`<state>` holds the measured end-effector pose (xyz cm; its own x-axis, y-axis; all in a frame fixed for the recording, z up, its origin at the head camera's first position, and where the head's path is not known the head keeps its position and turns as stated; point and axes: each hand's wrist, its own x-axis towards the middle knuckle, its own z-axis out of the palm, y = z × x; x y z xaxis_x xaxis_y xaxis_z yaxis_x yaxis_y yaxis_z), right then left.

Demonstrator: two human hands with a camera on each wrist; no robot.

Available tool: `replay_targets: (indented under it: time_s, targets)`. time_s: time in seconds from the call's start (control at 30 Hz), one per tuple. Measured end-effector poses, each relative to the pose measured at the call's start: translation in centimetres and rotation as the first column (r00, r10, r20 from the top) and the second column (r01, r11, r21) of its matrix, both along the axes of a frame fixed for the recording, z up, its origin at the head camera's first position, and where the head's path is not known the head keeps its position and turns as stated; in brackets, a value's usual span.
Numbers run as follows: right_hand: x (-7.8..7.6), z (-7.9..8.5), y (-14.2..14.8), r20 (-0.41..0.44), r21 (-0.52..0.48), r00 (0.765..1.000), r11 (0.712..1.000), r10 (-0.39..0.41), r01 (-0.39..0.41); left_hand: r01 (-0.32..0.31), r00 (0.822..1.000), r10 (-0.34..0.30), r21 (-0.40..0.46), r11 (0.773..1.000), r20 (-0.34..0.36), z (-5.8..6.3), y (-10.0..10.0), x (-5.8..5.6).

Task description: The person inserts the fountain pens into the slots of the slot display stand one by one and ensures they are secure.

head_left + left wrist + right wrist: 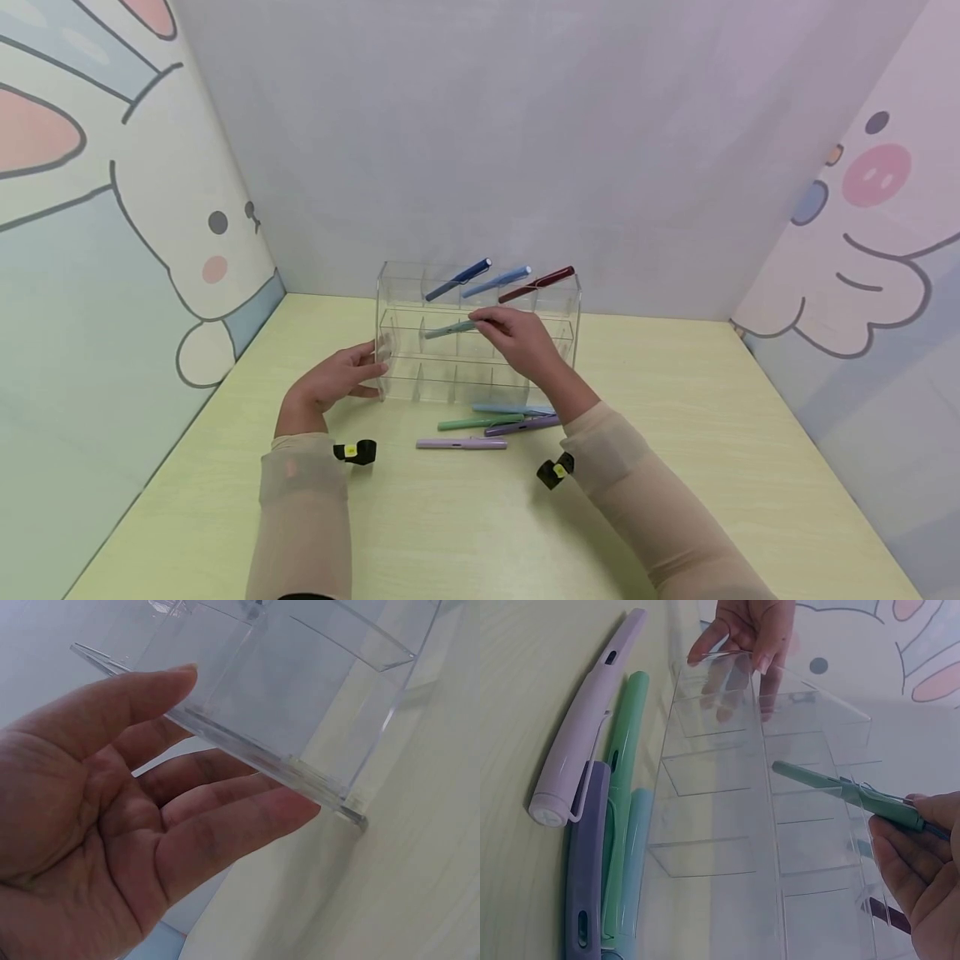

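A clear acrylic rack stands with its divided tiers facing me. My left hand grips its left side panel; in the left wrist view the thumb lies at the panel's edge and the fingers reach along its outer side. My right hand pinches a teal-green pen near its capped end. The pen slants in front of the middle tier, its free end pointing left over a compartment. In the top tier lean a dark blue pen, a light blue pen and a dark red pen.
On the table before the rack lie a lilac pen, a green pen, a purple pen and a pale blue pen. The last three lie close together, partly overlapping. A grey wall rises behind the rack.
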<state>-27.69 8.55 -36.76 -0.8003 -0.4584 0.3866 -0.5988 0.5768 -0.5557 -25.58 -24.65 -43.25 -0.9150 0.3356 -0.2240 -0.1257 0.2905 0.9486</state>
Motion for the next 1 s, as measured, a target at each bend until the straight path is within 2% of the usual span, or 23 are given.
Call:
replay_targets:
  time_s: [0.33,0.47,0.63,0.77,1.0]
  targets:
    - [-0.2,0.4,-0.4,-0.009,0.046,1.000,0.999,0.007,-0.007,0.000,1.000,0.000,0.003,1.000,0.010,0.2,0.1,0.0]
    - [-0.2,0.5,-0.3,0.028,0.046,0.999,0.999,0.022,-0.023,0.004,1.000,-0.004,0.007,1.000,0.008,0.3,0.1,0.0]
    - [0.0,0.9,0.4,0.091,-0.001,0.994,0.998,0.064,-0.064,0.002,1.000,-0.002,0.002,1.000,0.019,0.2,0.0,0.0]
    - [0.2,1.4,1.8,0.114,-0.079,0.991,0.995,0.075,-0.066,0.007,1.000,-0.007,0.014,1.000,0.014,0.2,0.1,0.0]
    - [1.5,2.1,5.8,0.077,-0.160,0.997,0.987,0.021,-0.008,0.000,1.000,0.000,-0.010,1.000,0.013,0.2,0.1,0.0]
